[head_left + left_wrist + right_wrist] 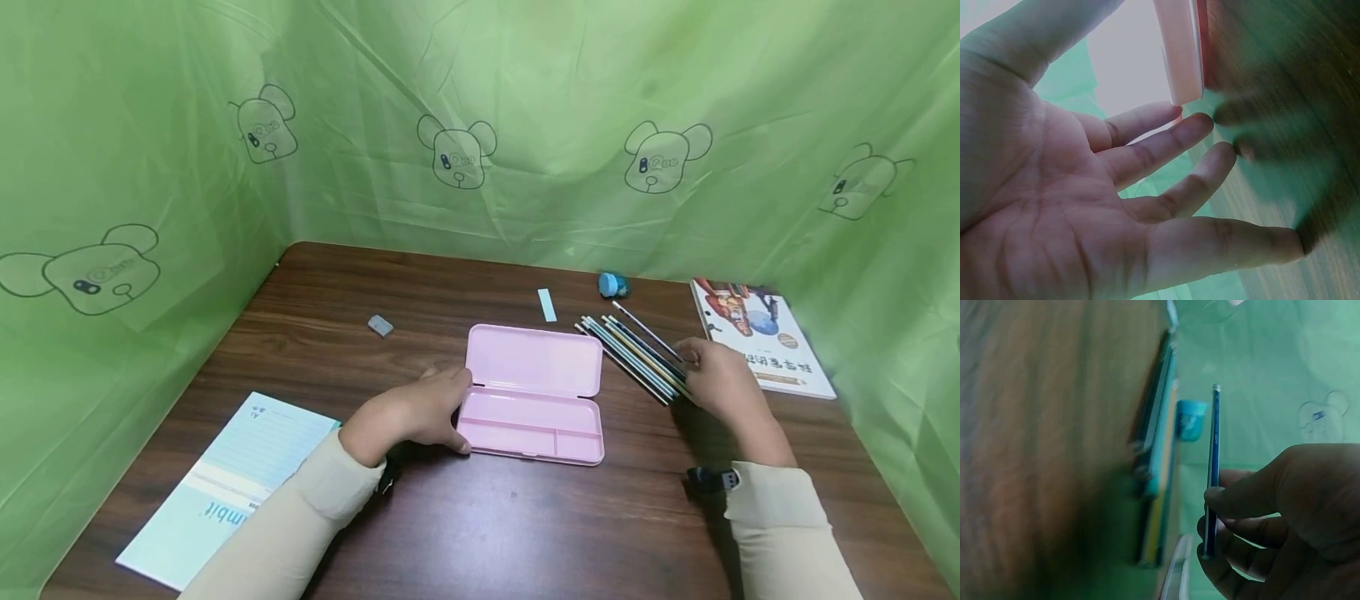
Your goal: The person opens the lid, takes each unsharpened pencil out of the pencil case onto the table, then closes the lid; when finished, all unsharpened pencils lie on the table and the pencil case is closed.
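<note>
Pinching one dark blue pencil between thumb and fingers, the right hand sits at the near end of a row of pencils that lies on the brown wooden surface. In the right wrist view this pencil is lifted clear of the others, with the thumb pressed against its side and the fingers curled behind it. The row lies slanted, running from the right hand toward the far left, just right of an open pink pencil case.

The case lies flat near the middle of the surface, its lid folded back on the far side and its divided tray on the near side. The left hand rests against the left end of the case. In the left wrist view its fingers are spread and fairly straight, the fingertips close to the pink edge; the hand holds nothing.

Beyond the pencils, near the far edge, stands a small blue sharpener, with a pale blue strip just left of it. A small grey eraser lies well to the left of the case. A picture book lies at the right, beside the right hand, and a light blue notebook lies at the near left. Green sheeting printed with bear outlines surrounds the surface.
</note>
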### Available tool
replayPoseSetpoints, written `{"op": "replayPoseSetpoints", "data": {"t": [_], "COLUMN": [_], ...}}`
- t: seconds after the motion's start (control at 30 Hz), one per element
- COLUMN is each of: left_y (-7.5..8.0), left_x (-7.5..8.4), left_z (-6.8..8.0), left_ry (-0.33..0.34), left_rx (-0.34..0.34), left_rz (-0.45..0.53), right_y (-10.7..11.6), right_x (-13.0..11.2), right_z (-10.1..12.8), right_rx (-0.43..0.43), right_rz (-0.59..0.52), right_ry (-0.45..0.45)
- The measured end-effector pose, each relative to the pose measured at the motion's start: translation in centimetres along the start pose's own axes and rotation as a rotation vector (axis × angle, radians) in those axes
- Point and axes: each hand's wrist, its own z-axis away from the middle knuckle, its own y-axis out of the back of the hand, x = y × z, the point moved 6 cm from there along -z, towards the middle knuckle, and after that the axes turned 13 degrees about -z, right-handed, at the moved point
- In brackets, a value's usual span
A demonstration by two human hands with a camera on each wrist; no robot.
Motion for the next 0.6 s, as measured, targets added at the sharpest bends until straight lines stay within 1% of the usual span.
{"op": "replayPoseSetpoints", "data": {"t": [0.07, 0.17, 0.33, 0.6], "left_y": [0.1, 0.1, 0.1, 0.1], "left_x": [0.0, 0.0, 0.1, 0.2], "left_z": [0.0, 0.0, 0.0, 0.1], "left_ry": [-0.004, -0.012, -0.018, -0.017], "left_rx": [0.002, 0.004, 0.007, 0.006], "left_rz": [0.003, 0.004, 0.004, 0.001], "right_y": [-0.2, -0.5, -0.7, -1.0], "right_x": [0.9, 1.6, 2.4, 2.9], "right_z": [-0.1, -0.2, -0.3, -0.4], "right_rx": [-0.007, -0.003, 0.005, -0.003], "right_rz": [-0.002, 0.000, -0.003, -0.016], "right_ry": [-0.025, -0.030, -0.024, -0.041]}}
